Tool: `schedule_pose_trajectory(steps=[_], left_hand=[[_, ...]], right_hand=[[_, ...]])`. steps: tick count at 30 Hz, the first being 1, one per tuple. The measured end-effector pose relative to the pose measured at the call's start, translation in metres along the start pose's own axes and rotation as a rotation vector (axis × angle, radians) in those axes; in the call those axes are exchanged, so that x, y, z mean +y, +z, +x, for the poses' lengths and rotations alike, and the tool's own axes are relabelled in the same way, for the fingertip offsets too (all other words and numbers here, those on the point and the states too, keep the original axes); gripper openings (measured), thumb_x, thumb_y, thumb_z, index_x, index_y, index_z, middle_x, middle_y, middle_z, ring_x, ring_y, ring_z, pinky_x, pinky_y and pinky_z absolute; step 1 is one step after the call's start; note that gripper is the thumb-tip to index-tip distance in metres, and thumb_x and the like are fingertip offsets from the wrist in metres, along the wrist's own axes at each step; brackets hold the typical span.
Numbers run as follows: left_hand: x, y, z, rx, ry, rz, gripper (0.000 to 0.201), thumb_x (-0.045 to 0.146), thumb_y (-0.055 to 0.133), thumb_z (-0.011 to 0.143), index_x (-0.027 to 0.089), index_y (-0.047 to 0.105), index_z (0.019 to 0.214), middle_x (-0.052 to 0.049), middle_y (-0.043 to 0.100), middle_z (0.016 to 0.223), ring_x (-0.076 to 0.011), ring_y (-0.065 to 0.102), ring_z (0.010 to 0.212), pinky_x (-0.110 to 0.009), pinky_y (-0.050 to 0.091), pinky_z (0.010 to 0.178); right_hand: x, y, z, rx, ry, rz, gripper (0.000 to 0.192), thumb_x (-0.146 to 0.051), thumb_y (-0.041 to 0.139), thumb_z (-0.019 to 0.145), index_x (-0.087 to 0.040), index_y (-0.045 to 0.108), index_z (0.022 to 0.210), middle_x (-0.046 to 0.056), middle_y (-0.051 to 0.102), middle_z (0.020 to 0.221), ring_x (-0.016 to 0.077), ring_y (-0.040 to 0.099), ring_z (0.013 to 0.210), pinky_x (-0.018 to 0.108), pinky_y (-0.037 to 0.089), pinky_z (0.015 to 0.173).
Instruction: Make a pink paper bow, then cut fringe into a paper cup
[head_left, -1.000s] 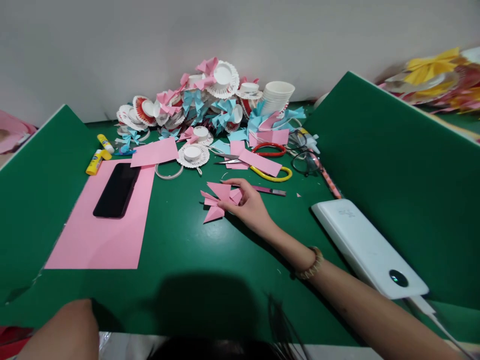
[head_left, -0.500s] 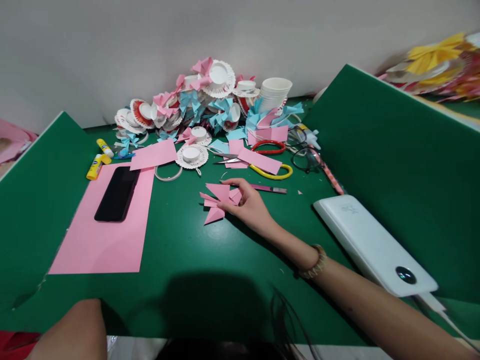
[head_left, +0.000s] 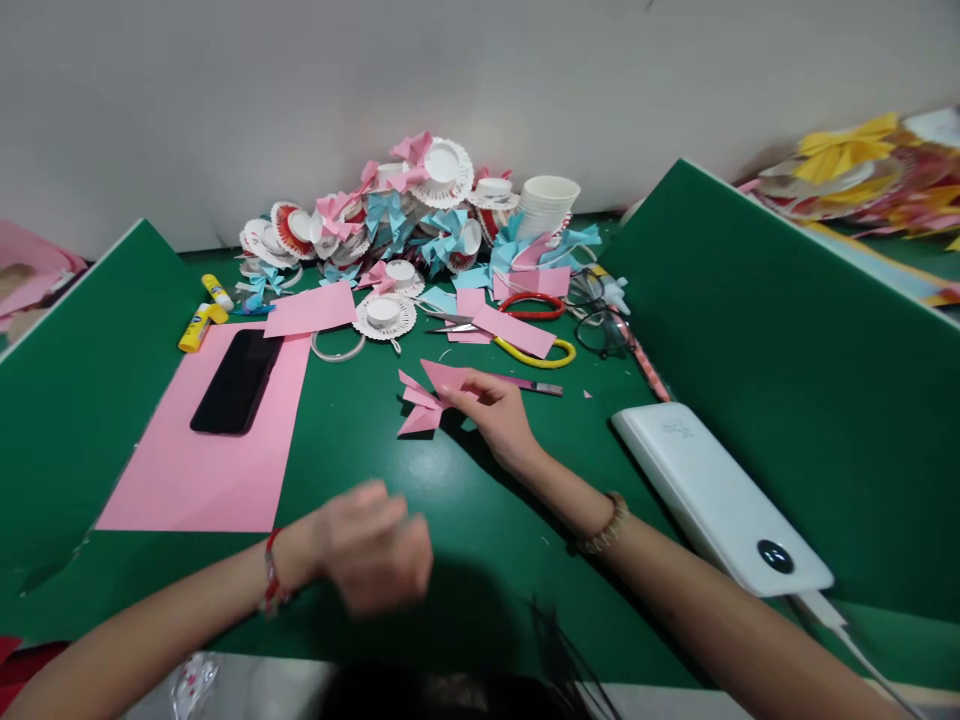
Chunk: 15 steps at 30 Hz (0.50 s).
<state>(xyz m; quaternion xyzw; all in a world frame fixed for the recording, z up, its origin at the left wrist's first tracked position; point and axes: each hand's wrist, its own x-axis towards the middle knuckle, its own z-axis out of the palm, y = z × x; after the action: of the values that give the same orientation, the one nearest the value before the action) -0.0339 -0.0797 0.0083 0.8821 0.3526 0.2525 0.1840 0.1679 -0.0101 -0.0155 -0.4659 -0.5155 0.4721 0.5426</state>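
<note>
One folded pink paper piece (head_left: pixel 426 397) on the green table (head_left: pixel 420 500), pinched at its right edge by the right hand (head_left: pixel 495 410). Left hand (head_left: pixel 371 548) blurred, nearer the body, empty, fingers loosely curled. Beyond the right hand: two scissors (head_left: pixel 525 325), one glasses pair (head_left: pixel 600 325). Left of it: one phone (head_left: pixel 237 382) on one pink sheet (head_left: pixel 195 470), two glue sticks (head_left: pixel 202 315). Right: one white power bank (head_left: pixel 712 495). Grey wall (head_left: pixel 300 90) behind.

Craft workshop: green partitioned table (head_left: pixel 450 520), heaped paper-cup decorations (head_left: pixel 420 215)
</note>
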Motion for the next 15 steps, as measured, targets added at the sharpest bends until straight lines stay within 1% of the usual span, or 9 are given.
schedule_pose_trajectory(steps=[2,4,6,7,8,10,11,13,15], left_hand=[[-0.009,0.007,0.020,0.102,-0.181,-0.059,0.012,0.027,0.060,0.080,0.021,0.062,0.090,-0.005,0.061,0.088,-0.0160,0.059,0.078,-0.034,0.051,0.075],[-0.013,0.014,0.042,0.216,-0.522,-0.261,0.031,0.032,0.065,0.075,0.017,0.059,0.101,-0.009,0.059,0.101,-0.0165,0.058,0.081,-0.035,0.050,0.076],[-0.011,0.022,0.062,0.155,-0.706,-0.646,0.051,0.040,0.073,0.066,0.014,0.056,0.106,-0.009,0.061,0.100,-0.0150,0.059,0.076,-0.031,0.049,0.069],[-0.010,0.027,0.070,0.122,-0.744,-0.847,0.050,0.041,0.075,0.064,0.014,0.057,0.101,-0.007,0.064,0.094,-0.0137,0.059,0.073,-0.030,0.049,0.069],[-0.008,0.031,0.076,0.150,-0.750,-0.990,0.044,0.039,0.076,0.063,0.013,0.059,0.094,-0.006,0.065,0.088,-0.0126,0.060,0.073,-0.028,0.049,0.070],[-0.008,0.039,0.085,0.398,-0.762,-1.185,0.038,0.035,0.079,0.058,0.013,0.060,0.083,-0.002,0.066,0.079,-0.0099,0.062,0.071,-0.026,0.049,0.073],[-0.010,0.041,0.087,0.472,-0.762,-1.259,0.039,0.032,0.082,0.053,0.014,0.059,0.079,0.000,0.066,0.077,-0.0097,0.063,0.071,-0.026,0.050,0.074],[-0.017,0.042,0.090,0.490,-0.718,-1.266,0.039,0.028,0.084,0.051,0.013,0.058,0.076,0.000,0.067,0.072,-0.0087,0.062,0.064,-0.024,0.050,0.068],[-0.026,0.039,0.091,0.441,-0.672,-1.171,0.040,0.027,0.083,0.052,0.014,0.058,0.080,0.001,0.067,0.069,-0.0075,0.059,0.052,-0.023,0.048,0.056]], right_hand=[[0.000,0.000,0.001,0.058,-0.028,0.043,0.028,-0.045,0.075,0.066,-0.020,0.066,0.057,0.004,0.065,0.084,0.0212,0.060,0.090,0.034,0.046,0.078],[0.002,0.002,0.001,0.116,-0.028,0.109,0.028,-0.046,0.078,0.062,-0.020,0.069,0.059,0.005,0.064,0.094,0.0212,0.058,0.097,0.032,0.046,0.080],[0.004,0.006,-0.001,0.154,0.004,0.175,0.029,-0.046,0.079,0.060,-0.020,0.069,0.061,0.004,0.064,0.088,0.0188,0.059,0.088,0.031,0.047,0.075],[0.005,0.008,-0.002,0.164,0.024,0.203,0.029,-0.047,0.079,0.060,-0.019,0.069,0.062,0.003,0.063,0.081,0.0170,0.059,0.080,0.030,0.047,0.071],[0.006,0.011,-0.003,0.167,0.040,0.218,0.029,-0.047,0.077,0.062,-0.019,0.068,0.062,0.001,0.062,0.073,0.0153,0.057,0.071,0.029,0.047,0.066],[0.008,0.015,-0.006,0.176,0.054,0.225,0.029,-0.047,0.073,0.066,-0.019,0.066,0.062,-0.001,0.059,0.062,0.0132,0.053,0.060,0.028,0.045,0.060],[0.009,0.016,-0.007,0.187,0.052,0.221,0.028,-0.046,0.072,0.067,-0.019,0.065,0.064,-0.001,0.060,0.062,0.0131,0.053,0.060,0.028,0.045,0.060],[0.008,0.016,-0.007,0.214,0.042,0.211,0.024,-0.042,0.073,0.067,-0.019,0.065,0.066,0.000,0.061,0.067,0.0140,0.055,0.065,0.029,0.046,0.064],[0.007,0.013,-0.006,0.246,0.009,0.185,0.020,-0.038,0.075,0.064,-0.020,0.066,0.068,0.001,0.063,0.077,0.0156,0.057,0.075,0.029,0.047,0.069]])
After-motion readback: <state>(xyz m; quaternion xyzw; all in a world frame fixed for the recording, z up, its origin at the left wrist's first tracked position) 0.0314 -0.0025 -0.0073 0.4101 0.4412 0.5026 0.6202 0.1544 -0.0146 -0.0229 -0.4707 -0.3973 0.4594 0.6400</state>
